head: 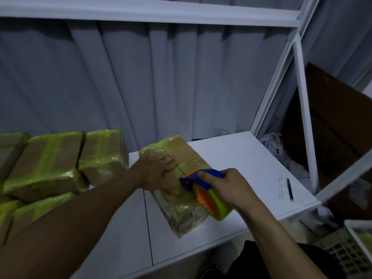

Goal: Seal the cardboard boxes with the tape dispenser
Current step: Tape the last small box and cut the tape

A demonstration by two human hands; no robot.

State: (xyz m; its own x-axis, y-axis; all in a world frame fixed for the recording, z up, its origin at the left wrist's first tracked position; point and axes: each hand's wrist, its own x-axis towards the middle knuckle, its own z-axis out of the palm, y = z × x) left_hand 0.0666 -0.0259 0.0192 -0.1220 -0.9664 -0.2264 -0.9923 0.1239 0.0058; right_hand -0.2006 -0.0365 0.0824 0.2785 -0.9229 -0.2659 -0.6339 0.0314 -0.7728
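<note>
**Now taping the box's centre seam**

Off to the left, a cluster of finished boxes (pixel 46 162), wrapped in yellow-green tape, is packed close together, probably set aside to leave working room. Next comes the left hand (pixel 159 172), laid flat with straight fingers on the cardboard box (pixel 193 156) in hand. It grasps nothing and seems to pin the flaps down and stop the box sliding. That box lies at an angle on the white table (pixel 241 154), its far end already taped. The tape dispenser (pixel 209 200) sits on the box's near top, its blue front at the seam between the flaps. The right hand (pixel 231 184) is clenched round its handle, well placed for running tape along the seam. Further right lies a small clear packet (pixel 285 188), and beyond the table's edge stands a large brown carton (pixel 332 121).
</note>
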